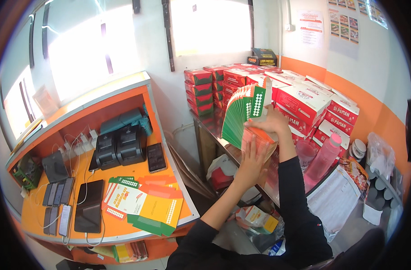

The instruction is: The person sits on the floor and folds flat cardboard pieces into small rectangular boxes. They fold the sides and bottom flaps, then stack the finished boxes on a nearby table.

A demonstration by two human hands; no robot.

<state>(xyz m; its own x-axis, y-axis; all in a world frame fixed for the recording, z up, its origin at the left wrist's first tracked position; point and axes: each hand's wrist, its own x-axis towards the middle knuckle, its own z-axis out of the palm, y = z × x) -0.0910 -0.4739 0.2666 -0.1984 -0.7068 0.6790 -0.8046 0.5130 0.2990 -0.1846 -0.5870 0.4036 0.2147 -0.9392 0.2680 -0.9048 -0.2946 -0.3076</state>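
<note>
A thick stack of flat cardboard cartons [241, 110] stands fanned out over the dark table, green along its left edges, with orange and white showing too. My right hand [274, 121] reaches over its right side with the fingers bent and grips it. Against the lower front of the stack lies my left hand [252, 164], its fingers stretched out and pointing up. Part of the stack's lower edge is hidden behind my hands. More flat cartons [158, 209] in white, yellow, green and orange are spread on the orange desk to the left.
Red and white boxes [304, 96] are piled behind the stack. A pink bottle [322, 157] and a clear cup [306, 153] stand right of my arm, near papers [334, 198]. The orange desk [120, 173] holds a tablet [89, 206], phones, cables and black chargers [131, 144].
</note>
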